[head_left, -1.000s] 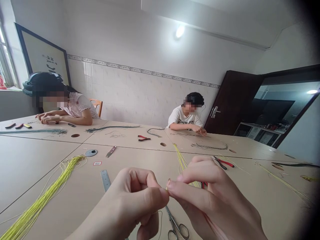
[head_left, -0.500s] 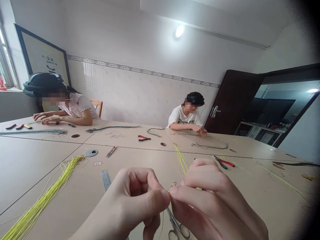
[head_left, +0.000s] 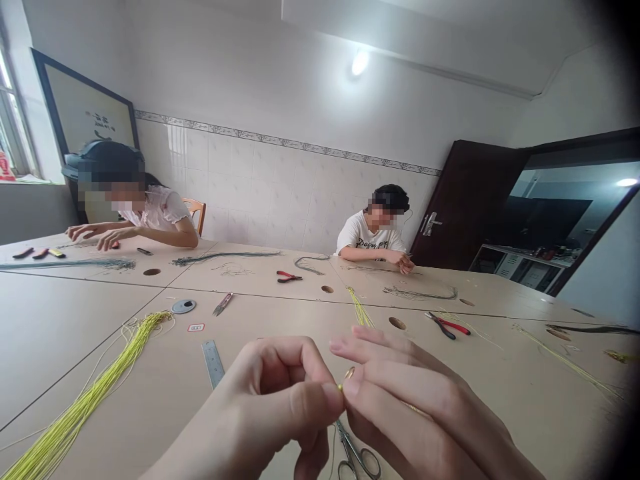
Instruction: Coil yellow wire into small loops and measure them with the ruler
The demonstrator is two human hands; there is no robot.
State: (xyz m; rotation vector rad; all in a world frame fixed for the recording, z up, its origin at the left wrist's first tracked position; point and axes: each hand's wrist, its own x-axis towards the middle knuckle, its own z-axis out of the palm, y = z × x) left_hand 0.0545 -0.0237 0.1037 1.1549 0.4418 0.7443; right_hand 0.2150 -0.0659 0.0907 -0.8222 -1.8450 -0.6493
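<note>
Beside a ring [head_left: 350,373], a yellow knot [head_left: 341,388], seemingly formed, is pinched in the left hand [head_left: 285,403], fingers together; the grip of the right hand [head_left: 425,403] cannot be told; completion remains unconfirmed.

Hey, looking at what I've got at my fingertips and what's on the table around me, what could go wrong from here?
The tiny ring at the fingertips of your left hand and right hand could slip and perhaps roll into the table hole beyond. The scissors lie below your hands, so lowering one might knock them. Loose strands on the left-side yellow cord bundle could tangle.
</note>
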